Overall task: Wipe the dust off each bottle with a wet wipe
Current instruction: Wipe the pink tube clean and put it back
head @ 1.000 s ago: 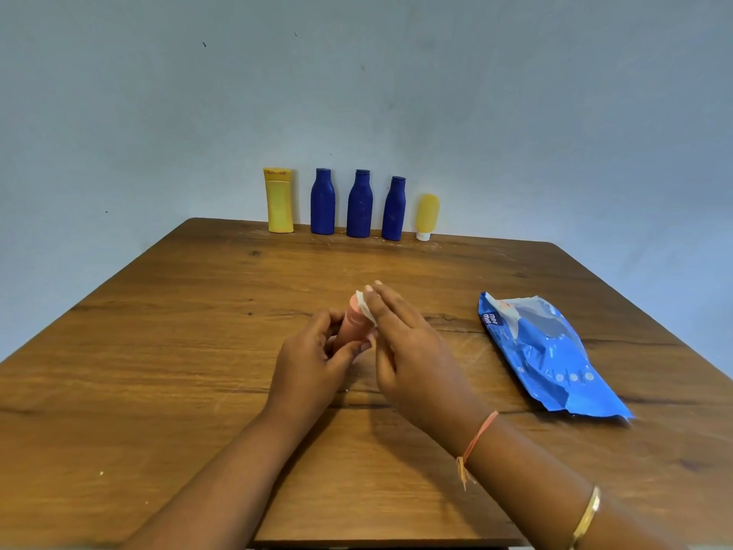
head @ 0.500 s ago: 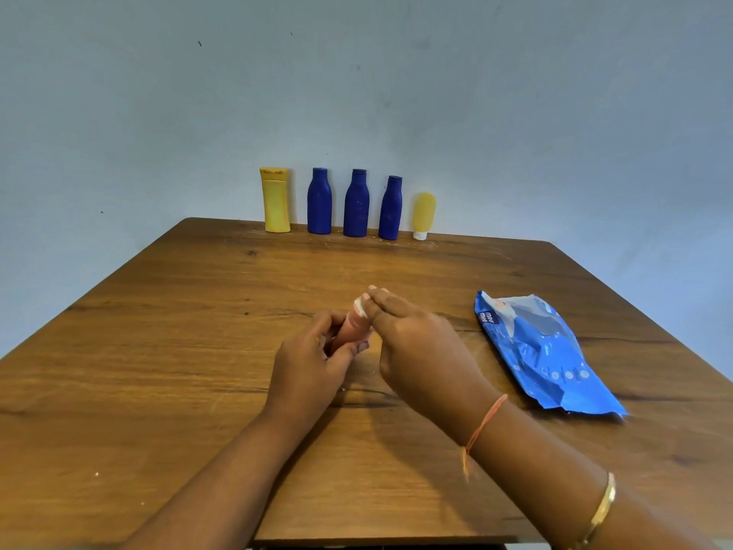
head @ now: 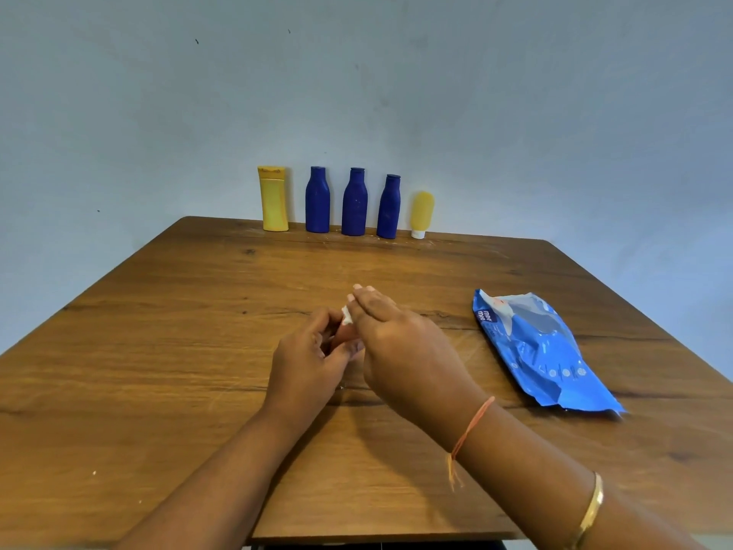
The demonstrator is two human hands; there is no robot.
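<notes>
1. My left grip (head: 305,359) is closed round the small pinkish bottle (head: 344,336), fingers curled about its lower body. It sits well to the left of the blue wipe pack (head: 539,351), low over the worktop (head: 158,351). I cannot tell whether its base touches the wood.
2. My right grip (head: 400,347) holds the wet wipe (head: 346,316), a small white wad, pressed against the bottle's upper end. The thumb is hidden, so I cannot see exactly how the wipe is pinched.
3. I judge the bottle light and stiff, and likely slippery once damp. I would hold it low on the body, leaving the shoulder and cap free for wiping.
4. The wipe looks soft and limp, so it needs bunching to put any pressure on.
5. Beyond the pack and to its left, five bottles stand upright at the far edge against the wall. They are a tall yellow bottle (head: 273,200), three dark blue bottles (head: 354,202) and a small yellow tube (head: 421,214).
6. Those five stand close together and look easy to topple. I would take each by the waist from the front.
7. Bare wood lies left of the pack and between it and the row, which gives room to draw a bottle forward.
</notes>
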